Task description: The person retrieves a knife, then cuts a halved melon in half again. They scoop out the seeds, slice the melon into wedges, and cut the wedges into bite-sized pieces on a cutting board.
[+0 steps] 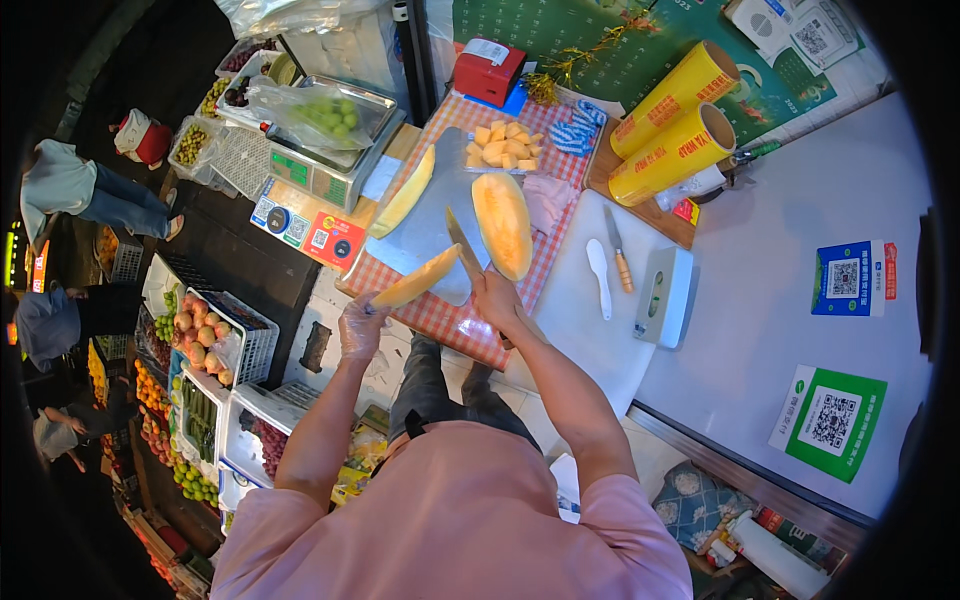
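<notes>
My left hand (361,328), in a clear plastic glove, grips one end of an orange-fleshed melon wedge (418,280) held over the table's front edge. In my bare right hand (496,300) is a large knife (466,247), its blade touching or just beside the wedge's far end; which of the two I cannot tell. Half a melon (502,226) rests to the right of the blade on a grey cutting board (448,187). Along the board's left side lies another long melon piece (406,195). Behind the half sits a clear tray of melon cubes (504,146).
A weighing scale (322,161) with bagged green grapes stands left. At right are a white board (574,300), a small wood-handled knife (619,251), a white plastic knife (598,276) and two cling-film rolls (671,154). Fruit crates (247,345) and several people line the far left.
</notes>
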The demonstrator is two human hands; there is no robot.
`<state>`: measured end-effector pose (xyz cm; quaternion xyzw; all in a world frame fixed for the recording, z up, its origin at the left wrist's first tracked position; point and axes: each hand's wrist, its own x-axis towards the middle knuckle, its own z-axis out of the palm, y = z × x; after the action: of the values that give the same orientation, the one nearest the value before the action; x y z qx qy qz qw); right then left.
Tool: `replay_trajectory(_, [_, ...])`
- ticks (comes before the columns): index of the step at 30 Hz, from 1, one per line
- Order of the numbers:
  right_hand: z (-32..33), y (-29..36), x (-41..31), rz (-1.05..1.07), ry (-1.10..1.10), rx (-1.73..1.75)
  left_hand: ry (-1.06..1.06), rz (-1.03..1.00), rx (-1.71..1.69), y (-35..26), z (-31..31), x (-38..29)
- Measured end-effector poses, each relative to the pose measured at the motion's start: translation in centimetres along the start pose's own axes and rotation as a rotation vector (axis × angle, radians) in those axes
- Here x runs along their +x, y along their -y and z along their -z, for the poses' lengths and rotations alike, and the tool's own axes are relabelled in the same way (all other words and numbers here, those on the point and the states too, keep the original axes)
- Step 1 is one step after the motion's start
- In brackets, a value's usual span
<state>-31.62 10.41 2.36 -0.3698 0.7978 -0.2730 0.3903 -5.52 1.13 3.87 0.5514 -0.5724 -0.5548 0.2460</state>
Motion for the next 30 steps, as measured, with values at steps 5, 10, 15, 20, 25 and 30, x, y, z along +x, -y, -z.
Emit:
replay_trajectory(5, [-0.8, -0.2, -1.2, -0.254, 0.244, 0.219, 0.019, 0.026, 0.1, -0.3, 0.4, -0.1])
replay_trajectory(10, [-1.8, -0.9, -0.5, -0.227, 0.232, 0.512, 0.05, 0.025, 0.019, -0.2, 0.0, -0.2])
replay_trajectory(15, [-4.6, -1.8, -0.8, -0.158, 0.282, 0.445, 0.065, 0.097, -0.065, 0.1, -0.8, -0.9])
replay_trajectory(20, [-3.9, -2.5, 0.6, -0.18, 0.3, 0.576, 0.07, 0.064, -0.066, 0.8, -1.9, 0.2])
replay_trajectory(25, [-5.4, -0.9, -0.7, -0.003, 0.266, 0.428, 0.075, 0.086, -0.277, 2.1, -3.6, 1.7])
replay_trajectory(30, [-5.6, 0.0, -3.6, -0.221, 0.394, 0.639, 0.026, 0.078, -0.302, 2.6, -3.6, 1.5])
